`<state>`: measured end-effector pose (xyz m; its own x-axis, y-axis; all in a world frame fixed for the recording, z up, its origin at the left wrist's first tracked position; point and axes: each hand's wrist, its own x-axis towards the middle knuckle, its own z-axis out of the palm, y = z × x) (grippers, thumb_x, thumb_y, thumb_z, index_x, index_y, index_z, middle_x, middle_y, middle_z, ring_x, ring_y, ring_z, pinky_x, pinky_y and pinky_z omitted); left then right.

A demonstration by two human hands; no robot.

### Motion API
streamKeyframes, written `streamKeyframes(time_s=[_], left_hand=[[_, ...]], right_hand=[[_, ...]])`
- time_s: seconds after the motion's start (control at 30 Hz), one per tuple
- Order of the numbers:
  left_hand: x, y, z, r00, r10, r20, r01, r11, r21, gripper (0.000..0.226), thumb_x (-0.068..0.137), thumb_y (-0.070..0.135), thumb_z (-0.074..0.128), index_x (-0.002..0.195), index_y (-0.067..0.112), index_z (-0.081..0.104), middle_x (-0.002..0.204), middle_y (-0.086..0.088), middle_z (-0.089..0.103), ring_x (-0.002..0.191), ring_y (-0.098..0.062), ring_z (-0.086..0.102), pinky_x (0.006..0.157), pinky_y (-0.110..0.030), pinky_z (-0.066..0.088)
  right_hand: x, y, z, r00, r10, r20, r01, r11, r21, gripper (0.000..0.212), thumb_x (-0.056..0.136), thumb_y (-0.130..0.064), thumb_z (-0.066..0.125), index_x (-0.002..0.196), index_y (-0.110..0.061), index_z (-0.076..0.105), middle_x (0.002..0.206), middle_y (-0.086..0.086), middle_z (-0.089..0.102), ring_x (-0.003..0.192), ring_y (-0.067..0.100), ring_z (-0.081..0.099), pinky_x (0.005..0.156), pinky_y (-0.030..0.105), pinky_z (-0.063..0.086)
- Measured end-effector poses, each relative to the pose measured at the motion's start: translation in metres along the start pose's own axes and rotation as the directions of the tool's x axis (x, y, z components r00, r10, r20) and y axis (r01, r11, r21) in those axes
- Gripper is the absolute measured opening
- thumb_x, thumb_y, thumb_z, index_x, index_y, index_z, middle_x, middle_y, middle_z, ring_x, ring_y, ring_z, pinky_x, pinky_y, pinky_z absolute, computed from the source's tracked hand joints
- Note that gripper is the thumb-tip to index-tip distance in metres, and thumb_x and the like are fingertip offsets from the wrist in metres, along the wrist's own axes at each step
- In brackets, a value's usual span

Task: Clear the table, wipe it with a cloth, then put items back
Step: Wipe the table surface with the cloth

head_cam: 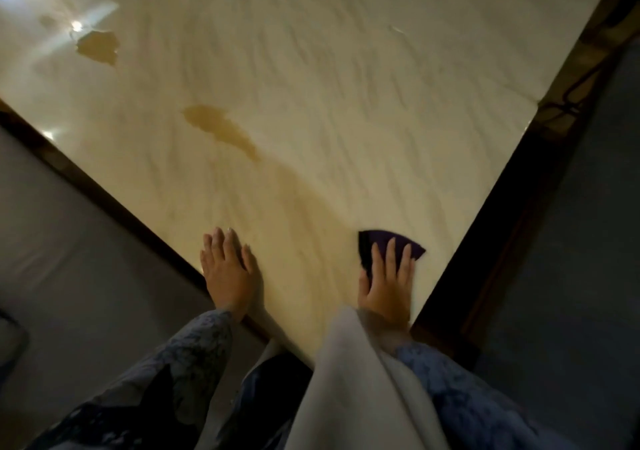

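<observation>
head view: the table [346,69] fills the frame, pale and marbled with a dark edge, seen corner-on. the right hand [389,283] lies flat near the table's closest corner, fingers straight and spread, pressing the dark purple cloth [384,242] onto the top. the left hand [228,269] rests flat with fingers straight, holding nothing, on the table's left edge, well apart from the cloth. a brown puddle [221,129] sits farther in from the cloth, toward the table's middle, with a faint smear trailing from it down toward the cloth. a second brown spill [98,46] lies beyond it, near the table's far left side. the wiping looks part done. the risk: the small cloth may soak through and only drag liquid thinner across the table, or push it over the near edge onto the pale draped fabric [346,380] hanging at that corner.
</observation>
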<state>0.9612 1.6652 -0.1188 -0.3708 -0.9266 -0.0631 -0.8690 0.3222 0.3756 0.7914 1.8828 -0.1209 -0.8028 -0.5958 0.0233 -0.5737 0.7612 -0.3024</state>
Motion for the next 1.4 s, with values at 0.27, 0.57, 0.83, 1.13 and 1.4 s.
streamKeyframes(time_s=[0.27, 0.57, 0.83, 1.13, 1.4], left_hand=[[0.03, 0.002, -0.01, 1.0, 0.009, -0.004, -0.009, 0.996, 0.088, 0.048, 0.091, 0.043, 0.038, 0.132, 0.02, 0.048, 0.14, -0.005, 0.043, 0.13, -0.029, 0.035, 0.107, -0.049, 0.025], [0.152, -0.006, -0.04, 0.757, 0.616, 0.221, -0.609, 0.786, -0.104, 0.045, 0.093, 0.03, 0.044, 0.136, 0.019, 0.05, 0.145, -0.002, 0.044, 0.137, -0.023, 0.034, 0.113, -0.04, 0.023], [0.181, -0.012, -0.023, 0.523, 0.815, 0.251, -0.803, 0.57, -0.177, 0.046, 0.094, 0.023, 0.041, 0.136, 0.009, 0.053, 0.146, -0.012, 0.046, 0.142, -0.026, 0.033, 0.116, -0.047, 0.027], [0.181, -0.013, -0.023, 0.524, 0.799, 0.295, -0.803, 0.579, -0.141, 0.051, 0.095, 0.028, 0.034, 0.14, 0.006, 0.048, 0.149, -0.013, 0.042, 0.142, -0.027, 0.031, 0.119, -0.043, 0.019], [0.177, -0.002, -0.031, 0.537, 0.747, 0.391, -0.764, 0.628, -0.15, 0.057, 0.096, 0.03, 0.024, 0.146, 0.007, 0.037, 0.156, -0.011, 0.03, 0.148, -0.024, 0.018, 0.121, -0.046, 0.012]], right_hand=[[-0.005, -0.001, 0.009, 0.985, -0.171, 0.018, 0.172, 0.984, -0.048, 0.054, 0.095, -0.039, 0.041, 0.142, -0.014, 0.049, 0.154, 0.016, 0.034, 0.144, 0.045, 0.021, 0.117, 0.057, 0.015], [0.104, -0.076, 0.018, 0.892, 0.448, -0.053, -0.45, 0.893, -0.027, 0.054, 0.098, -0.039, 0.035, 0.148, -0.017, 0.039, 0.158, 0.019, 0.023, 0.146, 0.045, 0.005, 0.119, 0.057, 0.004], [0.083, -0.175, 0.06, 0.999, -0.034, -0.005, 0.034, 0.999, -0.026, 0.054, 0.091, -0.042, 0.044, 0.142, -0.026, 0.048, 0.153, 0.016, 0.036, 0.144, 0.044, 0.018, 0.116, 0.057, 0.016], [-0.029, -0.112, 0.039, 0.985, -0.171, 0.028, 0.174, 0.973, -0.151, 0.051, 0.101, -0.048, 0.035, 0.147, -0.027, 0.041, 0.155, 0.007, 0.036, 0.144, 0.037, 0.026, 0.116, 0.053, 0.024], [-0.008, -0.02, -0.005, 0.911, 0.411, -0.016, -0.412, 0.911, -0.001, 0.055, 0.095, -0.04, 0.032, 0.147, -0.023, 0.041, 0.157, 0.01, 0.03, 0.148, 0.035, 0.013, 0.12, 0.053, 0.012]])
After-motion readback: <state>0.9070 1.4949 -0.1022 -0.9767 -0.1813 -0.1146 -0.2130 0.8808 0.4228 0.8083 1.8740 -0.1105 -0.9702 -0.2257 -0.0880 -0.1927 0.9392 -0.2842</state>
